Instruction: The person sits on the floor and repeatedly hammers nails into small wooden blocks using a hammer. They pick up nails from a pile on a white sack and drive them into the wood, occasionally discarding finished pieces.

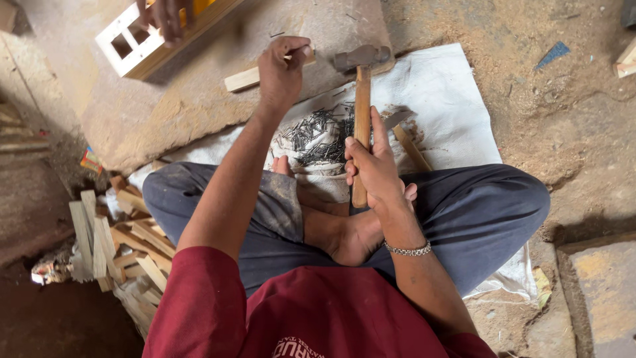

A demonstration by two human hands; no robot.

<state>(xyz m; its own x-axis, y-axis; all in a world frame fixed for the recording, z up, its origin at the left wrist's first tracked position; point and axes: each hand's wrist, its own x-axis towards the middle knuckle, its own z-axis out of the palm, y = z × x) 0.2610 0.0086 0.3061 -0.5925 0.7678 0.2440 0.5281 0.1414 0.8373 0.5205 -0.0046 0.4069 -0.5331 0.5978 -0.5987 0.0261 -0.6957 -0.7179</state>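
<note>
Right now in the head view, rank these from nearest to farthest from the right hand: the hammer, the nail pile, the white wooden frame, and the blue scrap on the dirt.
1. Hammer: its handle is in the right hand.
2. Nail pile: just left of that hand, on the white cloth.
3. Blue scrap: up and to the right, on the dirt.
4. White wooden frame: far upper left, under another person's hand.

Nail pile [317, 136] between both hands
</note>
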